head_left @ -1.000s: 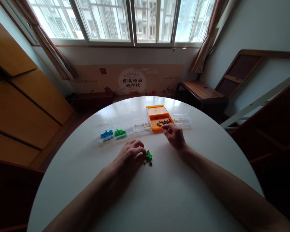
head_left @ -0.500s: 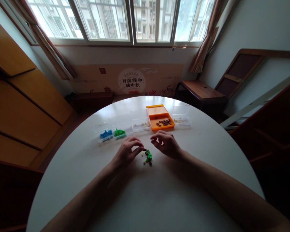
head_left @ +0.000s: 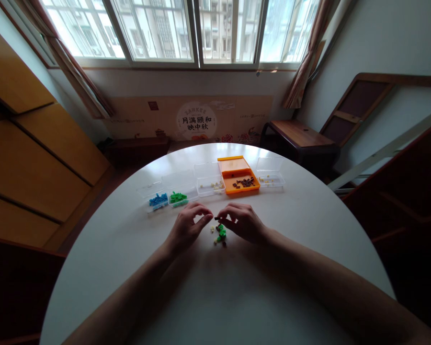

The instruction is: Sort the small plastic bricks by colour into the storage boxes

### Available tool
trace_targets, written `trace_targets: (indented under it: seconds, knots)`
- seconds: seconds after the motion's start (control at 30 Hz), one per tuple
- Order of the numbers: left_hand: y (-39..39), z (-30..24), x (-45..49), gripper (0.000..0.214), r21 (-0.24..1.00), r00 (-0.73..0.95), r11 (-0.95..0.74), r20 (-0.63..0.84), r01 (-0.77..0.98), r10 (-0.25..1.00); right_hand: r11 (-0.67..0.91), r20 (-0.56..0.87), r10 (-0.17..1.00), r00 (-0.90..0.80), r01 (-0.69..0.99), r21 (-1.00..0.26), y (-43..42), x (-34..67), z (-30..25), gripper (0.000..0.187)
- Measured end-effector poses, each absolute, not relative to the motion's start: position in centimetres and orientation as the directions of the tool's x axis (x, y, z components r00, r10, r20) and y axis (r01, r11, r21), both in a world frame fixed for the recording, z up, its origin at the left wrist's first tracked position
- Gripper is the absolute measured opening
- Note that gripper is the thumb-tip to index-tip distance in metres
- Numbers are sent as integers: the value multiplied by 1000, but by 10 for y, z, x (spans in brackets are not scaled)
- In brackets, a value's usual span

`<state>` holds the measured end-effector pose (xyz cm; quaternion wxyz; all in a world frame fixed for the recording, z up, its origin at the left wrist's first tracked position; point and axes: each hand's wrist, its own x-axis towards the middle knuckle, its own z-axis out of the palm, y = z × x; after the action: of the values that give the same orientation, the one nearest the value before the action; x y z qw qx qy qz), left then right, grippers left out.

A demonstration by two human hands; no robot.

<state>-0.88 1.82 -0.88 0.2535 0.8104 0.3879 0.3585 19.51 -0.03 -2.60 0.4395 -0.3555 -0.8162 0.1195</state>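
Observation:
A small pile of tiny green, dark and pale bricks (head_left: 220,234) lies on the round white table (head_left: 237,297). My right hand (head_left: 241,222) hovers just above it and pinches a small dark brick at its fingertips. My left hand (head_left: 187,226) sits just left of the pile, thumb and fingers curled close together near that dark brick; nothing shows between them. The two sets of fingertips almost meet.
A row of small boxes stands beyond my hands: clear ones with blue bricks (head_left: 157,199), green bricks (head_left: 178,197), pale bricks (head_left: 210,184) and yellow bits (head_left: 270,179), and an orange box (head_left: 241,180) with dark bricks. A wooden bench (head_left: 299,135) stands past the table.
My right hand came back from the orange box to the pile, bringing a dark brick. My left hand lifted off the pile and its fingers drew towards the right hand's.

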Motion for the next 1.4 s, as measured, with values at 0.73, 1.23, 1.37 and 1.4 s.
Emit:
trace_targets:
  seconds: [0.73,1.23,1.37,1.4]
  knots:
    - [15,-6,-11,16,621,443,-596,405,509,800,122,473,787,397,651,-749,61,269,-39,30]
    - [6,-8,-6,10,362,659,-762,384,538,647,203,492,818,299,649,-733,46,254,-35,21]
    - [6,-8,-6,10,324,674,-772,377,547,635,224,501,819,280,648,-728,44,251,-34,21]
    - [6,-8,-7,11,319,681,-776,372,544,631,229,504,819,275,648,-726,44,251,-34,21]
